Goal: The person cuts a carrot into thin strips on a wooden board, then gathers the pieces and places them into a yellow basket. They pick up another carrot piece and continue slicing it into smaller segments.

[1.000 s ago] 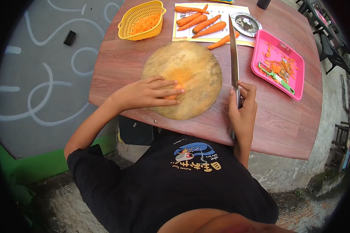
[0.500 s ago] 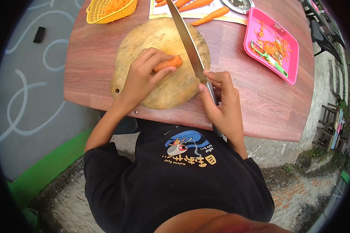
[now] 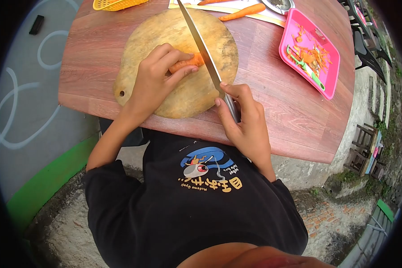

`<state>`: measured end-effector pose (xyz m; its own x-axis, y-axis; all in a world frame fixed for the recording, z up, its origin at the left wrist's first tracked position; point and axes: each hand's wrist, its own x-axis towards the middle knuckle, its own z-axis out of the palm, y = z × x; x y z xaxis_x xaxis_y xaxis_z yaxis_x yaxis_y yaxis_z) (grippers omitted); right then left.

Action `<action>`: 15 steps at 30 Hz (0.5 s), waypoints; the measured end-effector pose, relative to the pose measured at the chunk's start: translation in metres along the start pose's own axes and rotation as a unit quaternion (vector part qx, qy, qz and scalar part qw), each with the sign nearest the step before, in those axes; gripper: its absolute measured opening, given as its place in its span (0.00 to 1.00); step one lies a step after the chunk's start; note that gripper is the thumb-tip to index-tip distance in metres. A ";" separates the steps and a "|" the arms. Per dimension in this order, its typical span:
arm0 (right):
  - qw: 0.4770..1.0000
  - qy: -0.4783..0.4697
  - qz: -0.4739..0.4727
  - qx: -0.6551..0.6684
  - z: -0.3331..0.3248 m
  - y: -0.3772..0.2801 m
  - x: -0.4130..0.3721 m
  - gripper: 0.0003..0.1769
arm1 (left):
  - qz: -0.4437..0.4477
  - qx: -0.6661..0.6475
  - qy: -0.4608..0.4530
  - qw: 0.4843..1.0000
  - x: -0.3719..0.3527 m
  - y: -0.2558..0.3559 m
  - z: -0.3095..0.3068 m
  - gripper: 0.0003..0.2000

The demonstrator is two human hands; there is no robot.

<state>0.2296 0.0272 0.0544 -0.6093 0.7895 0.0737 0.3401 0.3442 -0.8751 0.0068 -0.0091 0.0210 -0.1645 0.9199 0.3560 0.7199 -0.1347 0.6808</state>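
Note:
My left hand [image 3: 158, 76] is closed around a peeled carrot [image 3: 183, 65] lying on the round wooden cutting board [image 3: 192, 100]. Its thumb and fingers pinch the carrot from both sides, and part of it is hidden under them. A large kitchen knife [image 3: 201, 43] is in my right hand [image 3: 243, 114], fingers wrapped round its handle with the thumb and forefinger near the blade's heel. The long blade slants up and left across the board, overlapping the carrot's right end in this view.
At the right, a pink tray [image 3: 282, 51] holds carrot peelings and a green-and-white peeler [image 3: 306, 68]. A whole carrot [image 3: 242, 12] lies on printed paper behind the board, beside a metal dish [image 3: 279, 5]. A yellow basket [image 3: 116, 4] stands at the back left of the wooden table [image 3: 299, 129].
My right hand has brought the knife left, so its blade now meets the carrot's right end. My left hand still grips the carrot. The whole view has shifted slightly.

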 end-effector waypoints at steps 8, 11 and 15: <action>0.999 -0.005 -0.019 -0.043 0.003 -0.004 -0.004 0.14 | 0.010 -0.007 0.012 1.000 -0.001 0.000 0.001 0.11; 0.999 -0.012 -0.015 -0.047 0.004 -0.008 -0.005 0.14 | 0.020 -0.005 0.012 1.000 0.000 0.001 0.001 0.11; 0.997 -0.011 -0.027 -0.066 0.008 -0.010 -0.003 0.13 | -0.001 -0.021 0.012 1.000 0.001 0.002 0.000 0.11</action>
<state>0.2228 0.0172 0.0588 -0.6446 0.7569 0.1076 0.3964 0.4512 -0.7995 0.0081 -0.0088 0.0229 -0.1827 0.9109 0.3700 0.6913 -0.1486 0.7071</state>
